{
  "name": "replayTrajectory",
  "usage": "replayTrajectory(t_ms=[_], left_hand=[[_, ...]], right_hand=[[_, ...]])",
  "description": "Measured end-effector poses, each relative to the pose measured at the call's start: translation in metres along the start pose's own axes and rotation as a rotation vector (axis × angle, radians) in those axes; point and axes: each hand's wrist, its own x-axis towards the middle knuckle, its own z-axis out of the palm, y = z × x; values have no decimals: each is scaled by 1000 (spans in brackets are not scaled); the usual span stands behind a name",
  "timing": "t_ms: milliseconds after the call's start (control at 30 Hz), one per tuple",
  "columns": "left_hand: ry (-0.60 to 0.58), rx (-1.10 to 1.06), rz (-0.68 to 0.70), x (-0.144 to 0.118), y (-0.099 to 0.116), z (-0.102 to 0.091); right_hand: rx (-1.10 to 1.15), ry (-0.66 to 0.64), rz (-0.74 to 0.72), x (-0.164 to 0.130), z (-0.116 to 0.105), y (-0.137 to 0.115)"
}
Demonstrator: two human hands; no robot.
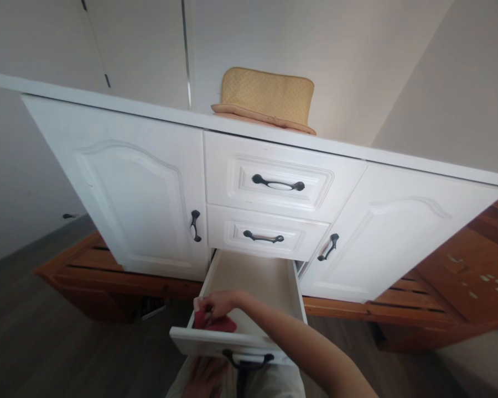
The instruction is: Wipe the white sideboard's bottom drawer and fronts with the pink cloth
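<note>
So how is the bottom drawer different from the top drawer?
The bottom drawer is pulled out, while the top drawer is shut. The bottom drawer has the right hand reaching inside with a red cloth; nothing touches the top drawer. The bottom drawer shows its pale inside; the top drawer shows only its panelled front. Both are white with a dark handle.

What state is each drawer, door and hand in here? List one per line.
Bottom drawer: pulled open.
Middle drawer: shut.
Top drawer: shut.
Left door: shut.
Right door: shut.
Right hand: inside the open drawer, gripping a red cloth.
Left hand: below the drawer front, holding nothing visible.
</note>
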Motion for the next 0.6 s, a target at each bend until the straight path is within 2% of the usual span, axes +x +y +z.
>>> replayTrajectory(t_ms=[100,233,333,400,500,600], left_hand=[[-33,-40,-33,-2,2,-6],[-117,-65,-77,-2,-2,-10],[-167,-104,-113,-2,-4,-13],[-185,-146,-143,0,-1,-17],[-190,-218,-179,7,6,-22],[-261,-272,-205,17,13,-27]], right_hand=[[-21,-70,52,-32,-1,4],[-89,-180,299,-112,11,27],[-160,-138,487,-176,32,51],[-184,-71,565,-203,43,62],[-189,-41,570,-211,46,66],[-215,-36,509,-182,32,58]])
